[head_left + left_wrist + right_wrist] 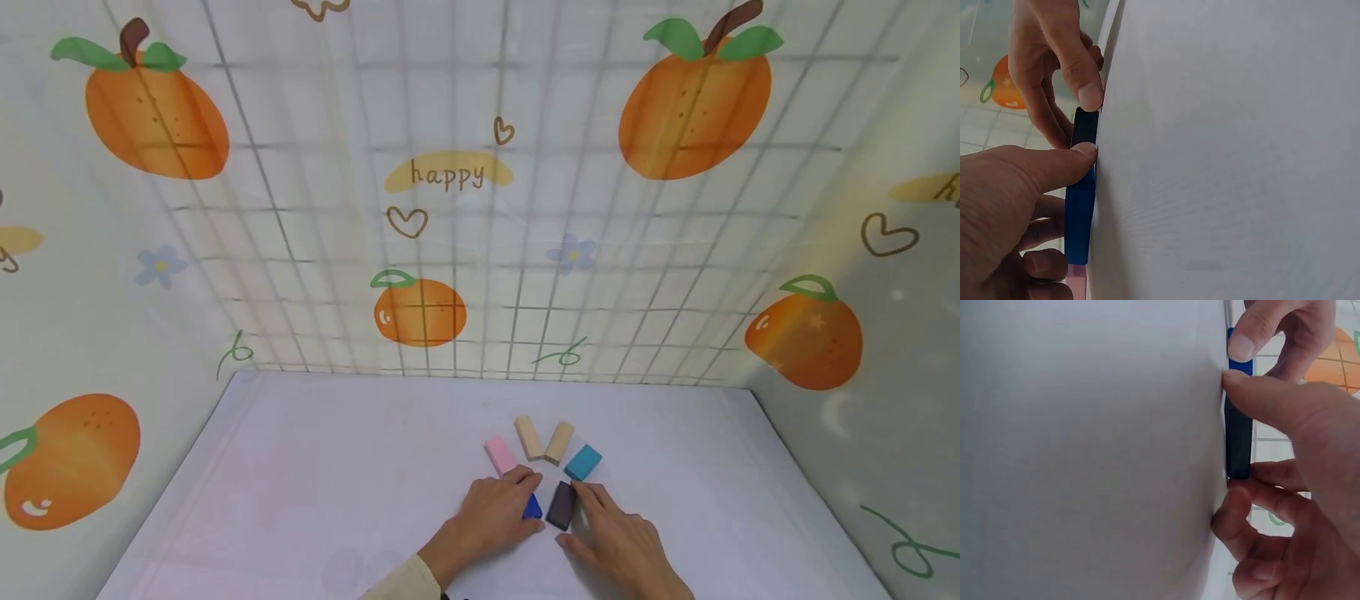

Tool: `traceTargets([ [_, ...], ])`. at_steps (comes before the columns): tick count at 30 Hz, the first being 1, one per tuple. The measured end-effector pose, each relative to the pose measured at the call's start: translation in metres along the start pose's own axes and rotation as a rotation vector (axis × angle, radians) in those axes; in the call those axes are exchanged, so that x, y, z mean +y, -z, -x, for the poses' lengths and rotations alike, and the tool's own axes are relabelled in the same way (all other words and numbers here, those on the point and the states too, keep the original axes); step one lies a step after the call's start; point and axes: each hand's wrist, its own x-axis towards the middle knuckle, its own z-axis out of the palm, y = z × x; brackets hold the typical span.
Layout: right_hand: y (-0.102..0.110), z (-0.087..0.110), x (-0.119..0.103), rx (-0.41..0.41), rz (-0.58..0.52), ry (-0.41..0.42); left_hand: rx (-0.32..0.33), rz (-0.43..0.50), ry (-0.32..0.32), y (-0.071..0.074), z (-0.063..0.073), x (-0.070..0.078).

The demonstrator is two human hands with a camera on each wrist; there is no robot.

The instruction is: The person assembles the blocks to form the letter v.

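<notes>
Behind and around the work hangs a pale curtain, printed with a grid, hearts and large oranges, and before it spreads a white table. Over the table's near part reach two hands. The right hand brackets a dark block, thumb at its near end and fingertips by its far right corner, the spread no wider than the block. The left hand, with a beige cuff at its wrist, holds a blue block between thumb and fingers, partly covering it. The blue and dark blocks lie just beside each other, closing the near side of a small ring. Beyond them, left to right, lie a pink block, two plain wooden blocks leaning toward each other's near ends, and a teal block near the right fingertips.
</notes>
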Motion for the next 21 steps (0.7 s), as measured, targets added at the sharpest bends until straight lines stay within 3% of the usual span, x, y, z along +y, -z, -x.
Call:
traceTargets([
  [8, 0.0007, -0.001, -0.0015, -0.014, 0.002, -0.009, -0.041, 0.015, 0.04, 0.0016, 0.0, -0.0016],
  [21, 0.0, 0.0004, 0.0002, 0.002, -0.01, 0.001, -0.009, -0.004, 0.087, 0.0029, 0.0038, -0.0029],
])
